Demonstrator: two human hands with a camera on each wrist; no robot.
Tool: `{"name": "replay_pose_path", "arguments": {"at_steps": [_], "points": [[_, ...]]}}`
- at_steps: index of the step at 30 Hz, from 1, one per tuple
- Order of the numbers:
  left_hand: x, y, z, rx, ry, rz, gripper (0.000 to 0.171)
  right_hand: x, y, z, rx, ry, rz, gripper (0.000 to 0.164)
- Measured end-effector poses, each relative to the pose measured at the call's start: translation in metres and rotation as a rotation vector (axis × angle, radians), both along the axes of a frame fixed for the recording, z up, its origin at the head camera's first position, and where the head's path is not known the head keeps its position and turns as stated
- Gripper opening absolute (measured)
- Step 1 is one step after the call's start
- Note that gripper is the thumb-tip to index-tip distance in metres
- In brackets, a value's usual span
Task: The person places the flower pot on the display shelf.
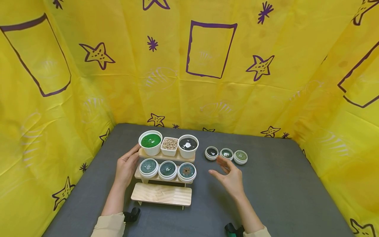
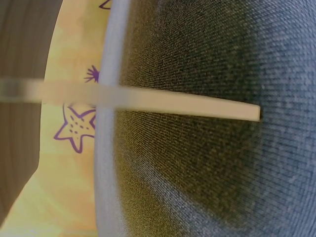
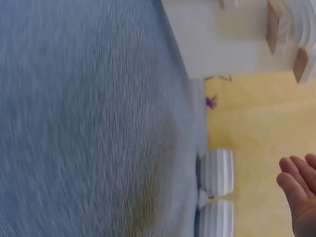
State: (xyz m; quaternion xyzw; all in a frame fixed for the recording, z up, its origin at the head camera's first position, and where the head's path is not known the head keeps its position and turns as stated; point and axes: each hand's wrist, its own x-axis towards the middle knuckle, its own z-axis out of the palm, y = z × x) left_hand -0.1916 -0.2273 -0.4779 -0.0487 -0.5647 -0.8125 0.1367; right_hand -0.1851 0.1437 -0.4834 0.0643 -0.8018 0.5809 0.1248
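My left hand (image 1: 125, 166) is at the left end of a tiered wooden stand (image 1: 161, 194), its extended fingers touching the top shelf's edge. On that top shelf sit a white cup with green contents (image 1: 151, 141), a square dish of beige bits (image 1: 170, 144) and a white cup with dark contents (image 1: 188, 144). Three round white jars with blue-green contents (image 1: 167, 169) fill the middle shelf. My right hand (image 1: 231, 179) hovers with thumb and fingers apart, holding nothing. Just beyond its fingers stands a row of small white jars: dark (image 1: 212, 152), dark green (image 1: 226, 153) and light green (image 1: 240, 156).
The stand's lowest shelf (image 1: 163, 193) shows bare wood. Everything rests on a dark grey table (image 1: 281, 184). Yellow cloth walls (image 1: 124, 85) with purple drawings rise at the back and both sides.
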Motion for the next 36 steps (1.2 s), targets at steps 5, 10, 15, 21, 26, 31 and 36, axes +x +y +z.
{"name": "replay_pose_path", "arguments": {"at_steps": [5, 10, 15, 21, 26, 31, 36], "points": [[0.0, -0.001, 0.0, 0.005, 0.002, -0.007, 0.036, -0.009, 0.014, -0.001, 0.038, 0.009, -0.092, 0.06], [0.001, 0.0, 0.001, -0.002, 0.002, -0.003, 0.036, -0.018, 0.028, -0.003, 0.073, 0.018, -0.172, 0.058], [0.0, 0.0, 0.001, -0.002, 0.0, 0.001, 0.037, -0.028, 0.044, -0.003, 0.107, 0.024, -0.254, 0.06], [0.0, -0.001, 0.0, -0.008, -0.016, 0.008, 0.037, -0.039, 0.063, -0.005, 0.106, -0.003, -0.325, 0.061], [0.0, -0.001, -0.001, -0.01, -0.015, 0.004, 0.037, -0.05, 0.078, -0.012, 0.099, -0.044, -0.375, 0.062], [-0.001, -0.001, -0.001, -0.008, -0.007, 0.002, 0.037, -0.057, 0.088, -0.016, 0.091, -0.093, -0.37, 0.065], [-0.001, -0.001, 0.0, -0.011, -0.003, 0.002, 0.037, -0.061, 0.091, -0.018, 0.115, -0.149, -0.353, 0.069]]}}
